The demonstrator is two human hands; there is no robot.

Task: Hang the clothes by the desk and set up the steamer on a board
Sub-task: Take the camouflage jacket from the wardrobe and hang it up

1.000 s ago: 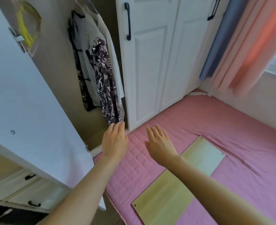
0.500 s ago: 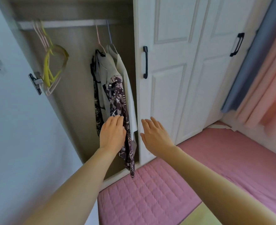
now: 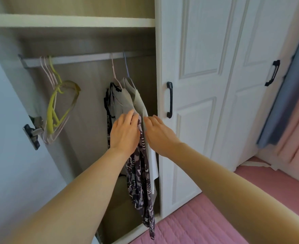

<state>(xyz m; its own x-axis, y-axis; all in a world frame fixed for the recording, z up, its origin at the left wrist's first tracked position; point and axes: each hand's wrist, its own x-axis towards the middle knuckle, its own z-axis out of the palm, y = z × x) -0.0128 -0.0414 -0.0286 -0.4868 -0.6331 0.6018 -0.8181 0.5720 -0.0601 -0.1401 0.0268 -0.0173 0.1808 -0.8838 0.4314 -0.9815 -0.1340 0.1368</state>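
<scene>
Inside an open wardrobe, a few garments hang from a metal rail (image 3: 85,58): a grey-white top (image 3: 127,99), a white one (image 3: 152,161) and a dark patterned cloth (image 3: 138,176). My left hand (image 3: 125,132) reaches up with straight fingers and touches the grey top where it meets the patterned cloth. My right hand (image 3: 158,132) is stretched out beside it, fingertips at the white garment's edge. Neither hand is curled round anything. No steamer or board is in view.
Empty pink and yellow hangers (image 3: 57,103) hang at the rail's left end. The open wardrobe door (image 3: 13,138) stands at my left, closed white doors (image 3: 206,103) with black handles at my right. A pink quilted bed (image 3: 206,224) lies below, curtains (image 3: 293,103) at the far right.
The view has tilted up from the bed to the wardrobe rail. Both hands have risen from near the clothes' hems to the hanging garments' upper part and now touch them.
</scene>
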